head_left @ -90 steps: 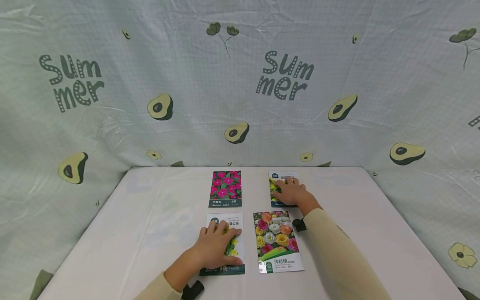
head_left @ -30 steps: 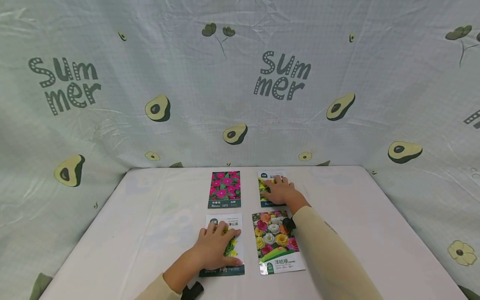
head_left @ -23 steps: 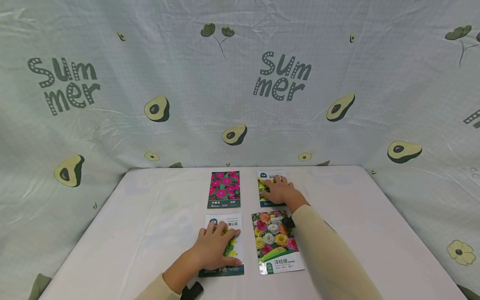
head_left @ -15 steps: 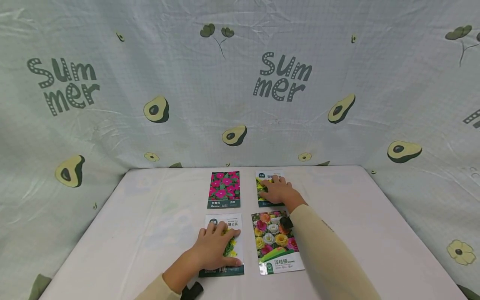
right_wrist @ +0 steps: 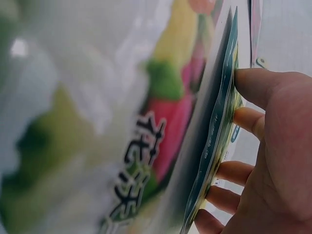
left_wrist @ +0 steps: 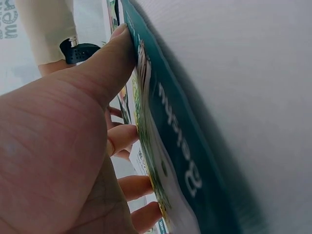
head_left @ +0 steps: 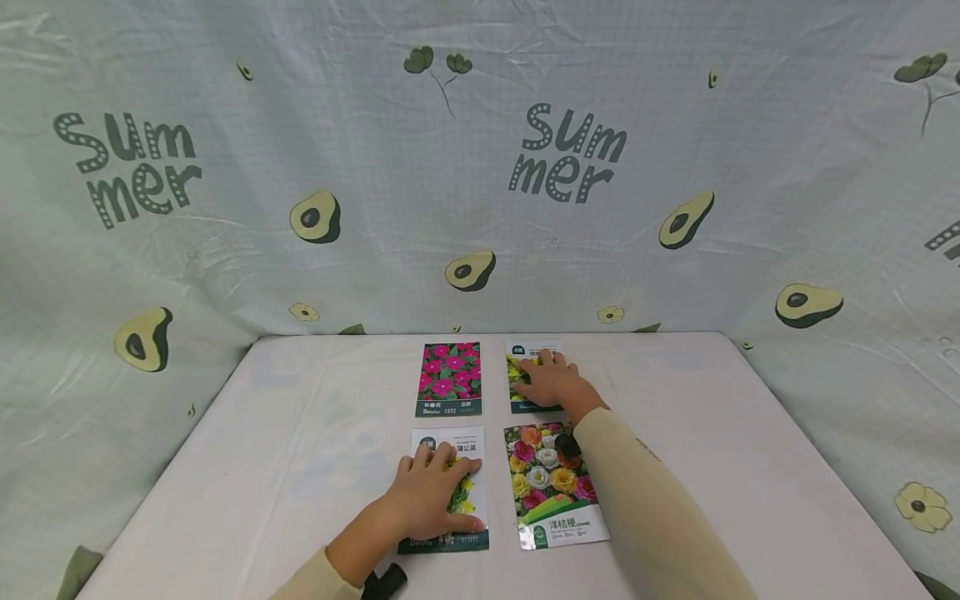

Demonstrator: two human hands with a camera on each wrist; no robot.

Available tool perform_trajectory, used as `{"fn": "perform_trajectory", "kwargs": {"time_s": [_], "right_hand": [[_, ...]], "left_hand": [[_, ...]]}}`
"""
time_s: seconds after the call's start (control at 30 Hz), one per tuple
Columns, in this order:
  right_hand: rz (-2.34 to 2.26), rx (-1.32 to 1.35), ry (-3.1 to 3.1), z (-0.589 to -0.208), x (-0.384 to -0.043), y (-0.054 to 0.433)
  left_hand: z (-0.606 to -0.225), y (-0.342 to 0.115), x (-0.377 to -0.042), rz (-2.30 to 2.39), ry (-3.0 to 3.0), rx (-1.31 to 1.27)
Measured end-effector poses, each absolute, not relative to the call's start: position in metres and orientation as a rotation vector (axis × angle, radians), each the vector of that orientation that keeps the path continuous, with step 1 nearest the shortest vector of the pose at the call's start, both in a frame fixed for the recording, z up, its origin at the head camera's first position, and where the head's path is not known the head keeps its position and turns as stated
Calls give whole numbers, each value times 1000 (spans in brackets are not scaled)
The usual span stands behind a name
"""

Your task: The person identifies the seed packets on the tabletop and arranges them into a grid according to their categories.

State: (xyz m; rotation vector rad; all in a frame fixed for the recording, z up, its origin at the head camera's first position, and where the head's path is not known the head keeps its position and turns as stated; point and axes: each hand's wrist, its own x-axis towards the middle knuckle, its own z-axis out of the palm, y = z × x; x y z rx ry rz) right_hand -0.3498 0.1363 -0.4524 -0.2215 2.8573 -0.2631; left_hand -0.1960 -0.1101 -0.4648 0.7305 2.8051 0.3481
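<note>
Four-square on the table lie flat flower seed packets. My left hand (head_left: 431, 500) rests with fingers spread on the near-left seed packet (head_left: 468, 437), which has yellow flowers and a dark green lower band; the palm hides much of its picture. At the far right, my right hand (head_left: 553, 383) presses its extended fingertips on another yellow-flowered seed packet (head_left: 519, 350). The right wrist view shows thumb and fingers on the face of that packet (right_wrist: 217, 131). Beside it lies a pink-flowered seed packet (head_left: 450, 371); below is a multicoloured rose-like seed packet (head_left: 540, 483), partly under my right forearm.
A white cloth covers the table (head_left: 300, 467). Behind it hangs a pale curtain (head_left: 390, 167) printed with avocados and lettering. A black wrist mount (head_left: 386, 581) shows at my left wrist.
My right hand has slid the far-right packet leftward across the table, closer to the pink-flowered packet. My left hand has kept its place on the near-left packet.
</note>
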Motion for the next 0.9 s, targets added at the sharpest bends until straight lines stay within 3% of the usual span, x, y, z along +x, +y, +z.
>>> {"fn": "perform_trajectory", "kwargs": {"time_s": [0.9], "right_hand": [[-242, -203, 2888, -454, -338, 116]], "left_hand": [[-462, -118, -186, 330, 2789, 762]]}}
